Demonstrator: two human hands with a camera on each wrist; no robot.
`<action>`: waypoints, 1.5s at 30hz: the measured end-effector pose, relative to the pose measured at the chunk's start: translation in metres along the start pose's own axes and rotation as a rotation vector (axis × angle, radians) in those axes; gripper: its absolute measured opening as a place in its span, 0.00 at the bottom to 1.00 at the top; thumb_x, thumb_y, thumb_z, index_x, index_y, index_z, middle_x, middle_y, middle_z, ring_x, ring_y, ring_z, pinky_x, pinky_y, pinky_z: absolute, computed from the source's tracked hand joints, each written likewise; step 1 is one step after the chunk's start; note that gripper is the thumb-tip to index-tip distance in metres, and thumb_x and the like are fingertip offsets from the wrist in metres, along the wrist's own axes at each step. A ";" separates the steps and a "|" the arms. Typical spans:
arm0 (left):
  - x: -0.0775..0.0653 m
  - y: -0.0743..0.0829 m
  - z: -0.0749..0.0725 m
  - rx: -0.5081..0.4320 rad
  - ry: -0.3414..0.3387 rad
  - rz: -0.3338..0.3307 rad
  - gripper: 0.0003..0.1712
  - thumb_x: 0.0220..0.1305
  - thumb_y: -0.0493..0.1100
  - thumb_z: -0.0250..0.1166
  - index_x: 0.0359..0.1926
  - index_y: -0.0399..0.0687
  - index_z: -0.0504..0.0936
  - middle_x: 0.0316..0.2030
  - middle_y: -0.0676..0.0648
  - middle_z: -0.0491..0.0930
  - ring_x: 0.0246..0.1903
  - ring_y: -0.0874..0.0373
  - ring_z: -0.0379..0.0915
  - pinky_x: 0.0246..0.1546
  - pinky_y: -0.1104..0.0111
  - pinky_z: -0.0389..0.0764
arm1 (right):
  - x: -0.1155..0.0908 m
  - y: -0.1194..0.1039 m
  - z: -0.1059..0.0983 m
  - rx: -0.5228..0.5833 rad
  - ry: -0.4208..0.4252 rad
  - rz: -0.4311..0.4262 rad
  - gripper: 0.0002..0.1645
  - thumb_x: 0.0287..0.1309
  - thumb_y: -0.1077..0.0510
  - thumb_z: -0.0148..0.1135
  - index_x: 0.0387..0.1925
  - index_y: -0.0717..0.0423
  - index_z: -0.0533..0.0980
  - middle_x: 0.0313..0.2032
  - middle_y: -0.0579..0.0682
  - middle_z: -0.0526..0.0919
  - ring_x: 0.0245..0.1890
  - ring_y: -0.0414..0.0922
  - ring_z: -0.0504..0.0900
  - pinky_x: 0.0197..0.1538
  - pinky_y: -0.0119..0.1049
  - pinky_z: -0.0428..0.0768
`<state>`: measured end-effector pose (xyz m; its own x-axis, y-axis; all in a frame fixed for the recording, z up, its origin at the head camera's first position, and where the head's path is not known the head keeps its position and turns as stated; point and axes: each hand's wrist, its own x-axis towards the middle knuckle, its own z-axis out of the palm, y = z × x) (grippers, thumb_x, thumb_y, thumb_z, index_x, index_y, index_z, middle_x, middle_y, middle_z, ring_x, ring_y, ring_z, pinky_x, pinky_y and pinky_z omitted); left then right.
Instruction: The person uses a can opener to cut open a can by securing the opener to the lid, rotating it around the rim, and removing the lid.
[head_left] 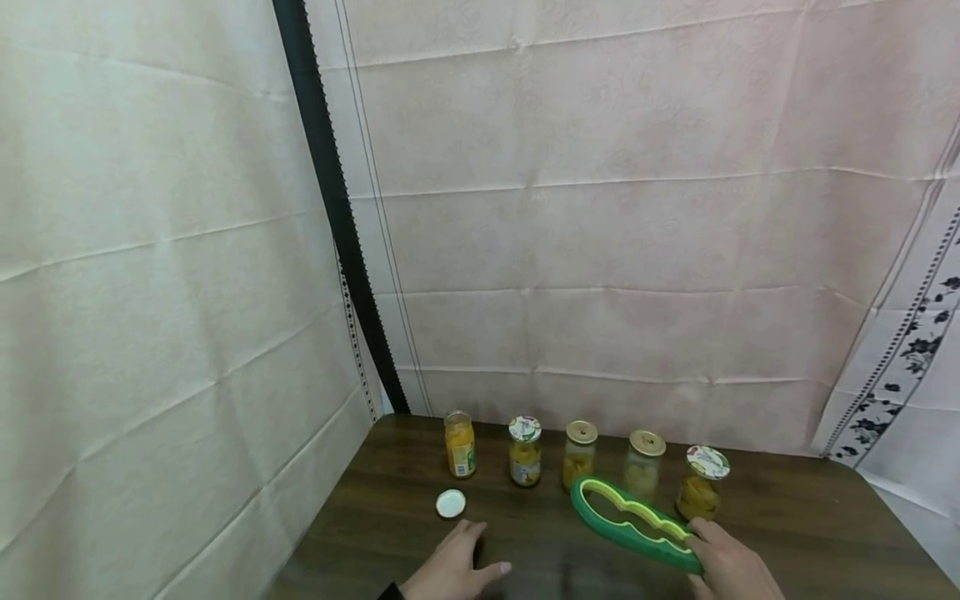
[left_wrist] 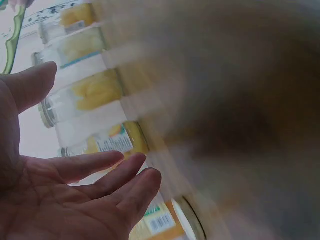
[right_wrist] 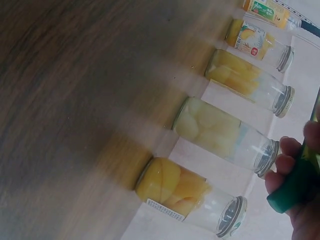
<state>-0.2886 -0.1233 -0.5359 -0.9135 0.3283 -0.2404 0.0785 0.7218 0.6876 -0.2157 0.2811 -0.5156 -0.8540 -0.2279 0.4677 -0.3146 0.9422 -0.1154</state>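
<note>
My right hand grips one end of a green jar opener with a lighter, scalloped inner edge. The opener's far end reaches left, overlapping the foot of a gold-lidded jar in the head view. My left hand is held with spread, relaxed fingers and nothing in it. Just beyond its fingertips lies a white lid on the table. Behind that lid stands a lidless jar of orange-yellow fruit with a label. In the right wrist view, my fingers wrap the green handle.
Along the back of the dark wood table stand more lidded fruit jars: one with a patterned lid, a pale-filled one, and one at the right. Cloth hangs behind and at the left.
</note>
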 end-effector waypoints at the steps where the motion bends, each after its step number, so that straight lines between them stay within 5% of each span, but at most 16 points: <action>1: 0.002 0.003 -0.001 -0.008 0.002 0.032 0.45 0.70 0.62 0.72 0.72 0.32 0.73 0.68 0.29 0.74 0.68 0.30 0.73 0.65 0.31 0.73 | 0.001 0.000 -0.001 -0.003 -0.014 0.002 0.23 0.38 0.63 0.86 0.27 0.41 0.78 0.33 0.33 0.71 0.30 0.26 0.61 0.30 0.27 0.69; 6: 0.023 0.011 -0.001 -0.073 0.035 0.119 0.46 0.75 0.61 0.67 0.75 0.28 0.67 0.65 0.31 0.76 0.66 0.33 0.75 0.64 0.36 0.76 | 0.001 0.000 0.000 -0.021 -0.006 -0.015 0.22 0.38 0.63 0.87 0.29 0.43 0.80 0.33 0.34 0.73 0.30 0.27 0.64 0.31 0.29 0.72; 10: 0.046 0.017 0.008 -0.149 0.087 0.078 0.48 0.75 0.58 0.67 0.78 0.27 0.62 0.67 0.28 0.75 0.70 0.29 0.70 0.68 0.34 0.73 | -0.001 0.002 0.003 -0.057 0.085 -0.061 0.26 0.31 0.64 0.88 0.29 0.43 0.78 0.31 0.32 0.72 0.30 0.26 0.64 0.30 0.30 0.72; 13: 0.064 0.027 0.014 -0.180 0.167 0.042 0.51 0.74 0.56 0.69 0.79 0.26 0.58 0.75 0.22 0.65 0.78 0.24 0.57 0.75 0.31 0.63 | -0.002 0.003 0.005 -0.085 0.145 -0.087 0.28 0.26 0.64 0.88 0.28 0.43 0.77 0.31 0.32 0.71 0.29 0.27 0.64 0.29 0.30 0.70; 17: 0.089 0.040 0.018 -0.212 0.297 0.027 0.51 0.74 0.52 0.70 0.82 0.28 0.54 0.80 0.21 0.54 0.81 0.24 0.49 0.78 0.32 0.59 | -0.002 0.003 0.003 -0.081 0.081 -0.040 0.27 0.31 0.64 0.88 0.31 0.43 0.77 0.32 0.33 0.72 0.30 0.29 0.66 0.31 0.32 0.72; 21: 0.116 0.042 0.021 -0.250 0.387 0.047 0.55 0.71 0.50 0.73 0.83 0.31 0.52 0.80 0.23 0.56 0.79 0.25 0.54 0.76 0.34 0.65 | -0.002 0.002 0.001 -0.072 0.010 0.003 0.26 0.35 0.64 0.87 0.32 0.44 0.77 0.33 0.34 0.71 0.31 0.31 0.67 0.34 0.34 0.74; 29: 0.153 0.041 0.022 -0.317 0.467 0.085 0.52 0.62 0.50 0.81 0.78 0.39 0.64 0.66 0.35 0.78 0.64 0.38 0.78 0.65 0.41 0.79 | -0.001 0.006 0.002 -0.074 0.060 -0.043 0.27 0.34 0.64 0.86 0.32 0.43 0.76 0.34 0.34 0.71 0.32 0.31 0.67 0.35 0.35 0.74; 36: 0.158 0.041 0.026 -0.352 0.508 0.102 0.42 0.60 0.49 0.82 0.70 0.43 0.73 0.58 0.40 0.84 0.57 0.42 0.83 0.59 0.44 0.84 | -0.001 0.008 0.003 -0.068 0.103 -0.068 0.27 0.34 0.64 0.84 0.30 0.41 0.74 0.32 0.31 0.67 0.32 0.29 0.62 0.34 0.32 0.69; 45: 0.157 0.042 0.032 -0.319 0.535 0.092 0.39 0.61 0.48 0.81 0.69 0.45 0.74 0.59 0.40 0.84 0.59 0.41 0.82 0.62 0.42 0.82 | -0.001 0.011 0.004 0.011 -0.025 -0.011 0.23 0.41 0.64 0.81 0.33 0.44 0.76 0.34 0.33 0.69 0.33 0.30 0.64 0.35 0.33 0.70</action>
<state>-0.4163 -0.0221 -0.5662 -0.9884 -0.0292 0.1488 0.1188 0.4604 0.8797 -0.2204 0.2905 -0.5210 -0.8605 -0.2440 0.4472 -0.3280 0.9370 -0.1199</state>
